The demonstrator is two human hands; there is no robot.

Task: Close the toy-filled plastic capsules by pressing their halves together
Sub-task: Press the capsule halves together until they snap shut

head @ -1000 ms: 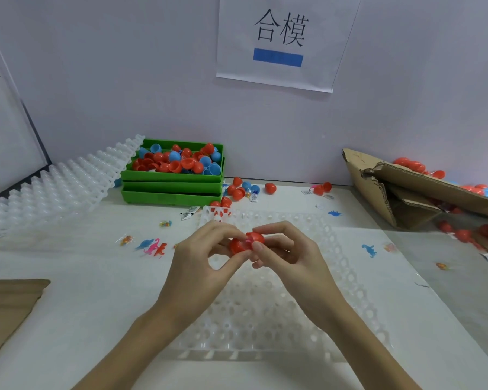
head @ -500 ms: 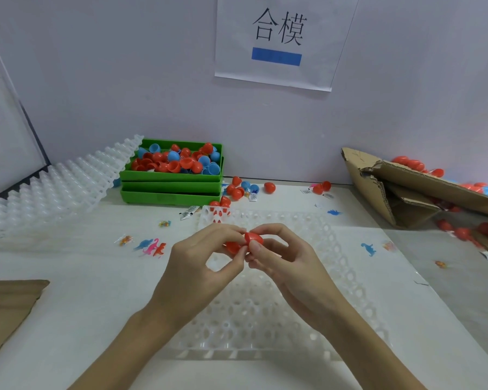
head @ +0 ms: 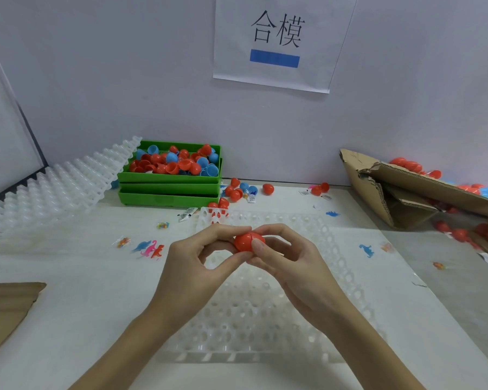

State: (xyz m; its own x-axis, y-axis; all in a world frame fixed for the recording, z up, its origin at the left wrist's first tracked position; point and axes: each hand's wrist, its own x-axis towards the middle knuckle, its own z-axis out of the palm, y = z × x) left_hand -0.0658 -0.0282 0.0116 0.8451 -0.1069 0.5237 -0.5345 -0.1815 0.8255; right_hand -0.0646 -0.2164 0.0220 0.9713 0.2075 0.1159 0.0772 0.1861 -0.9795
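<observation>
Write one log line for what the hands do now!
step: pressing halves | left hand: pinches red capsule | right hand: pinches it | over: white tray

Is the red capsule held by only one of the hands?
No: the left hand and the right hand both pinch the red capsule between their fingertips.

The small red plastic egg-shaped capsule (head: 248, 241) sits pinched between my fingers (head: 258, 245), its two halves joined, the seam running across its top, lying sideways between both thumbs.
</observation>
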